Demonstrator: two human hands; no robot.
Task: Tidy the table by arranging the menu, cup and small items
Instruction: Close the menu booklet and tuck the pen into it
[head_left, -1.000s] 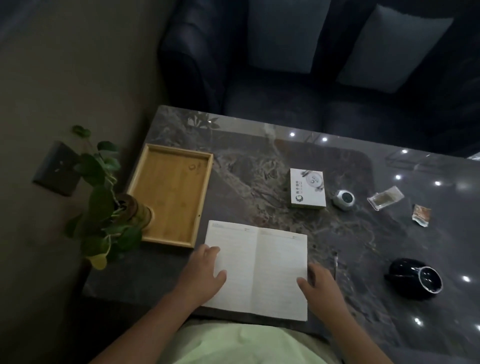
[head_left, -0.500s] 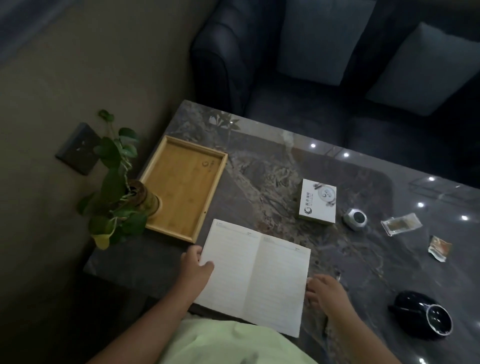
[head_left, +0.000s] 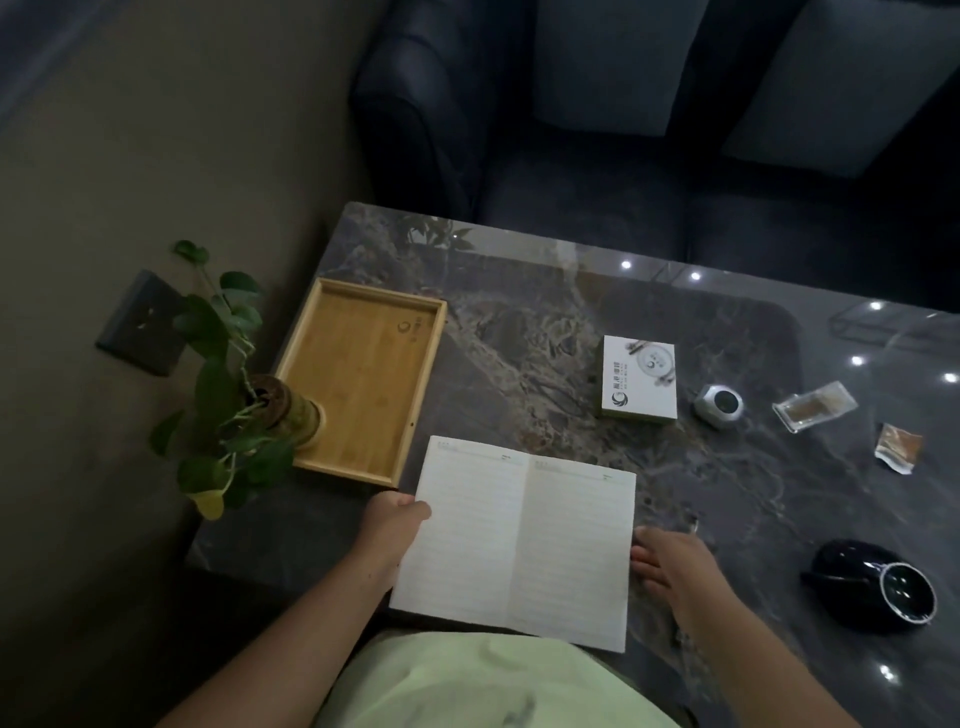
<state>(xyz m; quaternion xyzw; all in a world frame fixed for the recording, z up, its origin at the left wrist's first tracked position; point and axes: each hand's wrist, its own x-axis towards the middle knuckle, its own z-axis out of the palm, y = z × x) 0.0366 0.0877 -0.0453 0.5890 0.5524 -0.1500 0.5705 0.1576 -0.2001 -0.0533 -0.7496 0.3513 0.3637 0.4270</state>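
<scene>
The menu (head_left: 519, 540) lies open, matte lined pages up, at the near edge of the glossy, veined marble table (head_left: 519, 332). The left hand (head_left: 395, 527) pinches its left edge, thumb on top. The right hand (head_left: 672, 564) lays straight fingers against its right edge. Right of the menu a shiny black cup (head_left: 872, 587) lies sideways. Beyond the menu, a white box (head_left: 640, 376) carries print too small to read.

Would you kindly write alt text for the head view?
An open menu lies on a table, left hand holding its left edge, right hand resting at its right edge. A wooden tray sits left, a black cup right.
</scene>
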